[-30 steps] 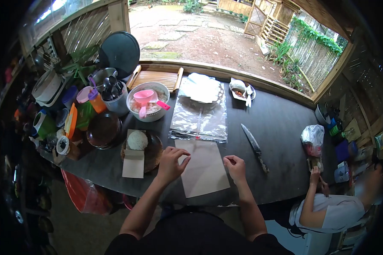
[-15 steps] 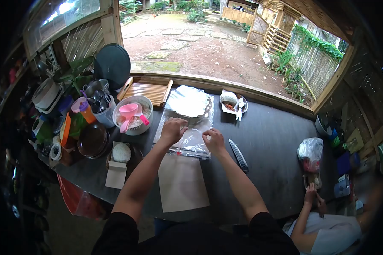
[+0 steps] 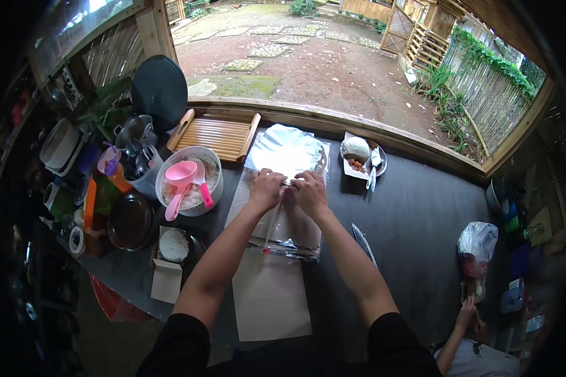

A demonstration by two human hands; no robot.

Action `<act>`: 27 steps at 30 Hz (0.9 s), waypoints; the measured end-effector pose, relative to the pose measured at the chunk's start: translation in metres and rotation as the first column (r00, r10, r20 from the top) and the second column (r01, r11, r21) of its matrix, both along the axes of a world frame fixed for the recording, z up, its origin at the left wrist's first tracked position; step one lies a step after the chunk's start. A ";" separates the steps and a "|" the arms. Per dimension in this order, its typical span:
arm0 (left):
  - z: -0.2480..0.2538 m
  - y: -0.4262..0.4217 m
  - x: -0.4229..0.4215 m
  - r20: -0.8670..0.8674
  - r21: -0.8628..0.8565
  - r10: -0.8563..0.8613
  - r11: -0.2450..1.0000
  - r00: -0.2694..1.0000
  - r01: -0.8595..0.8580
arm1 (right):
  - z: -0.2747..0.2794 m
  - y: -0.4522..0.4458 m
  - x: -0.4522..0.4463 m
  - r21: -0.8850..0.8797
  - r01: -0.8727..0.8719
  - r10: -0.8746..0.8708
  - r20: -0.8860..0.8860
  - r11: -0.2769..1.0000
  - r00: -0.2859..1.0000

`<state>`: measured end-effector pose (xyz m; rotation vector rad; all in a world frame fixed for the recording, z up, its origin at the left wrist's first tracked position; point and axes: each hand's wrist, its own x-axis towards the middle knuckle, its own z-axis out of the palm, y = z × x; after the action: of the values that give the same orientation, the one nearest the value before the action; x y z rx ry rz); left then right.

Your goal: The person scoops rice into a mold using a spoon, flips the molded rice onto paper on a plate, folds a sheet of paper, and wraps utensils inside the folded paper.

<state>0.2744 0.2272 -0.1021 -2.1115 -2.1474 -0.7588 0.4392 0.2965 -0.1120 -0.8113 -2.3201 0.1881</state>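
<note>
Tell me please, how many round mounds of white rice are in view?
2. One mound is in the open box at the left; a second mound is in the paper tray near the window sill. Others may be hidden.

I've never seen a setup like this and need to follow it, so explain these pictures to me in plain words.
There is no robot here: a person works with two bare hands, and every picture comes from a camera on their head, looking forward and down. The left hand and right hand meet at the near edge of some silvery sheets, above a plastic-covered stack. Whether the fingers grip anything is too small to tell.

On the dark table lie a brown sheet and a knife. To the left is a bowl with pink scoops; beyond it, a slatted tray. At the far right are another person's hands.
</note>
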 end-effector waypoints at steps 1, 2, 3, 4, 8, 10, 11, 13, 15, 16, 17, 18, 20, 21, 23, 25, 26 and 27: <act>0.001 0.003 -0.003 -0.003 -0.001 0.001 1.000 1.000 -0.001 | -0.003 0.002 -0.002 -0.027 -0.005 0.004 -0.024 1.000 1.000; 0.009 0.002 0.000 0.020 -0.066 0.021 0.998 1.000 -0.019 | -0.002 0.004 -0.001 -0.050 -0.005 0.003 -0.044 0.999 0.999; 0.015 0.001 0.003 0.043 -0.132 0.042 0.991 0.998 -0.036 | -0.002 0.005 0.000 -0.050 -0.001 -0.001 -0.042 0.999 0.999; 0.017 0.002 0.003 0.045 -0.134 0.038 0.991 0.998 -0.031 | -0.002 0.005 -0.001 -0.070 0.006 -0.010 -0.055 0.998 0.998; 0.019 0.006 0.000 0.068 -0.196 0.070 0.979 0.995 -0.056 | 0.004 0.008 -0.002 -0.164 0.042 -0.047 -0.025 0.986 0.999; 0.022 0.009 -0.001 0.076 -0.206 0.067 0.977 0.995 -0.050 | 0.007 0.010 -0.005 -0.185 0.054 -0.056 -0.003 0.981 0.998; 0.025 0.010 -0.002 0.083 -0.252 0.072 0.966 0.994 -0.048 | 0.007 0.012 -0.005 -0.206 0.066 -0.064 0.016 0.976 0.998; 0.026 0.010 -0.003 0.090 -0.295 0.077 0.954 0.993 -0.047 | 0.006 0.015 -0.007 -0.216 0.057 -0.055 0.015 0.975 0.998; 0.019 0.012 -0.005 0.106 -0.190 0.053 0.981 0.993 -0.032 | 0.006 0.019 -0.008 -0.225 0.049 -0.047 0.014 0.973 0.999; 0.016 0.014 -0.006 0.109 -0.188 0.053 0.982 0.993 -0.032 | 0.005 0.021 -0.008 -0.244 0.051 -0.049 0.013 0.969 0.999; 0.016 0.014 -0.007 0.148 -0.182 0.052 0.983 0.988 -0.024 | 0.005 0.020 -0.008 -0.265 0.053 -0.051 0.012 0.963 0.999; 0.016 0.014 -0.007 0.186 -0.178 0.049 0.984 0.981 -0.015 | 0.005 0.021 -0.008 -0.267 0.054 -0.052 0.015 0.962 0.999; 0.020 0.013 -0.007 0.148 -0.189 0.057 0.982 0.987 -0.028 | 0.008 0.024 -0.009 -0.273 0.067 -0.081 -0.040 0.960 0.996; 0.023 0.013 -0.006 0.107 -0.196 0.066 0.980 0.992 -0.044 | 0.010 0.024 -0.010 -0.273 0.068 -0.082 -0.038 0.960 0.996; 0.023 0.014 -0.006 0.122 -0.111 0.086 0.991 0.989 -0.072 | 0.017 0.024 -0.011 -0.194 0.034 -0.068 -0.168 0.980 0.983; 0.022 0.015 -0.008 0.140 -0.028 0.104 0.995 0.985 -0.101 | 0.022 0.021 -0.011 -0.196 0.018 -0.065 -0.235 0.980 0.970; 0.025 0.016 -0.010 0.146 0.017 0.090 0.995 0.985 -0.093 | 0.024 0.020 -0.009 -0.198 0.001 -0.062 -0.303 0.980 0.951; 0.027 0.016 -0.012 0.151 0.062 0.076 0.994 0.986 -0.086 | 0.026 0.019 -0.008 -0.196 0.003 -0.063 -0.303 0.981 0.951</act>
<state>0.2625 0.2434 -0.0755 -1.9796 -2.2279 -0.9958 0.4313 0.3156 -0.0857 -0.8485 -2.0130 0.4969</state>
